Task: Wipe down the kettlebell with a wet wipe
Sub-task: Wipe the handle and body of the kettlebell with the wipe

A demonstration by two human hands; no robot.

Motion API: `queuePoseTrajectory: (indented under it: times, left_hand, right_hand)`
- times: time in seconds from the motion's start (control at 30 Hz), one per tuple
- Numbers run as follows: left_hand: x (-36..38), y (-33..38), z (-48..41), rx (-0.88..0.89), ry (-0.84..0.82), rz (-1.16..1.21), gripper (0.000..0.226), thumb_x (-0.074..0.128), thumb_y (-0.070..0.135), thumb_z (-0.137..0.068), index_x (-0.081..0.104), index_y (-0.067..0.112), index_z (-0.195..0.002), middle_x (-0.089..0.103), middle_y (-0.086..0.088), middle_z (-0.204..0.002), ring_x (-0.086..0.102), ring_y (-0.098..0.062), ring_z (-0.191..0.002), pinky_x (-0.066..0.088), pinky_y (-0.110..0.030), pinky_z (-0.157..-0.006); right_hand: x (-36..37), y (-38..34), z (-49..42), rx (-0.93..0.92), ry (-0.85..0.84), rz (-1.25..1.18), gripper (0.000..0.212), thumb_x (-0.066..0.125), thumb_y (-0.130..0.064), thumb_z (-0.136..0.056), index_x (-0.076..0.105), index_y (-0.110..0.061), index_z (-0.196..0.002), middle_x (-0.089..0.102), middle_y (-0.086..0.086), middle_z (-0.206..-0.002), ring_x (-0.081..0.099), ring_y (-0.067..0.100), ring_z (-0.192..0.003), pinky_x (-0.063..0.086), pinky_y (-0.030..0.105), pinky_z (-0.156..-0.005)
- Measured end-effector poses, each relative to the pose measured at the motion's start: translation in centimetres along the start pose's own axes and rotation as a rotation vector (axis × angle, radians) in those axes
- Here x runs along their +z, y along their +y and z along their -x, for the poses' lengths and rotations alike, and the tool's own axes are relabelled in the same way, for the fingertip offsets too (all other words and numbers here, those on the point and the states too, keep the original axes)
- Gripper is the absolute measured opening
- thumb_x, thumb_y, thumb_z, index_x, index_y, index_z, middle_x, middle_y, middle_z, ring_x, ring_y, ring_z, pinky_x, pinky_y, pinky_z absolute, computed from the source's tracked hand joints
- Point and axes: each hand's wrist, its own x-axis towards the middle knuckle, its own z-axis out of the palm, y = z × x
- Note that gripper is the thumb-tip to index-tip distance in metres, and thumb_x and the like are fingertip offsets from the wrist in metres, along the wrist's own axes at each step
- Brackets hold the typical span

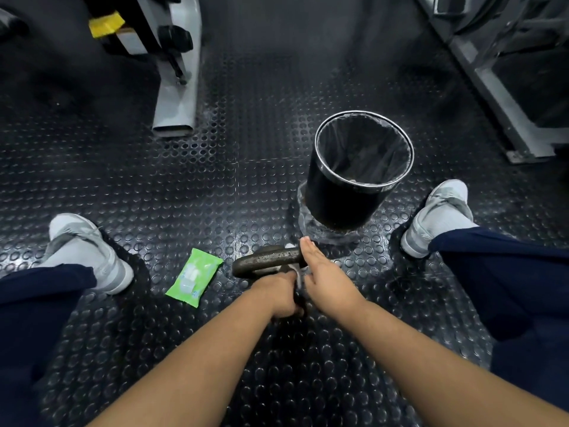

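A dark, worn kettlebell (267, 259) stands on the studded rubber floor between my feet, only its handle and a bit of its body showing. My left hand (278, 295) is curled around the near side of its body. My right hand (323, 274) lies over the right end of the handle, fingers stretched forward, pressing a white wet wipe (298, 277) against the metal; only small bits of the wipe show beside the hand. A green pack of wet wipes (194, 277) lies flat on the floor just left of the kettlebell.
A black bin (335, 192) with a clear liner stands right behind the kettlebell. My grey shoes sit at the left (89, 251) and right (437, 217). A grey machine foot (175, 100) reaches in from the back left, and a metal frame (498, 97) runs along the back right.
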Motion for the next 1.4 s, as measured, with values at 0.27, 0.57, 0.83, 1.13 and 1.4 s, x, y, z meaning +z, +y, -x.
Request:
queuePoseTrajectory:
  times: [0.27, 0.57, 0.83, 1.13, 1.4]
  left_hand:
    - [-0.2, -1.1, 1.5, 0.107, 0.029, 0.240, 0.055, 0.086, 0.053, -0.072, 0.047, 0.032, -0.103, 0.062, 0.012, -0.097, 0.061, -0.007, -0.088, 0.046, -0.026, -0.071]
    - [0.5, 0.2, -0.2, 0.027, 0.084, 0.034, 0.062, 0.084, 0.053, -0.071, 0.056, 0.026, -0.119, 0.069, 0.005, -0.111, 0.067, -0.023, -0.102, 0.054, -0.032, -0.089]
    - [1.2, -1.1, 2.0, 0.114, 0.111, 0.314, 0.048, 0.086, 0.051, -0.074, 0.041, 0.037, -0.087, 0.056, 0.018, -0.085, 0.055, 0.000, -0.076, 0.038, -0.019, -0.063]
    - [-0.8, 1.3, -0.7, 0.004, 0.027, 0.264, 0.025, 0.059, 0.034, -0.087, 0.067, 0.026, -0.110, 0.072, -0.002, -0.111, 0.067, -0.024, -0.103, 0.051, -0.029, -0.088]
    - [2.3, 2.1, 1.1, -0.189, 0.167, 1.193, 0.019, 0.049, 0.037, -0.106, 0.064, 0.027, -0.102, 0.073, 0.001, -0.099, 0.069, -0.016, -0.083, 0.055, -0.033, -0.069]
  right_hand:
    - [0.0, -0.1, -0.1, 0.003, 0.013, 0.005, 0.067, 0.038, -0.010, -0.104, 0.014, -0.018, -0.166, 0.009, -0.009, -0.172, 0.006, -0.001, -0.156, 0.007, 0.022, -0.128]
    - [-0.2, -0.2, 0.1, -0.002, 0.018, 0.012, 0.067, 0.039, -0.008, -0.103, 0.015, -0.015, -0.166, 0.010, -0.005, -0.173, 0.007, 0.000, -0.156, -0.003, 0.007, -0.117]
    - [0.2, 0.1, 0.0, 0.007, 0.022, 0.020, 0.070, 0.038, -0.004, -0.101, 0.014, -0.018, -0.166, 0.009, -0.010, -0.171, 0.006, -0.002, -0.155, 0.004, 0.016, -0.125]
    - [0.1, 0.5, -0.5, 0.002, -0.001, -0.008, 0.073, 0.040, 0.000, -0.097, 0.019, -0.015, -0.165, 0.014, -0.005, -0.172, 0.010, 0.001, -0.156, 0.007, 0.019, -0.127]
    - [-1.5, 0.6, -0.5, 0.199, 0.094, -0.245, 0.064, 0.052, -0.009, -0.094, 0.046, -0.027, -0.155, 0.074, -0.003, -0.123, 0.063, -0.003, -0.083, 0.052, 0.022, -0.085]
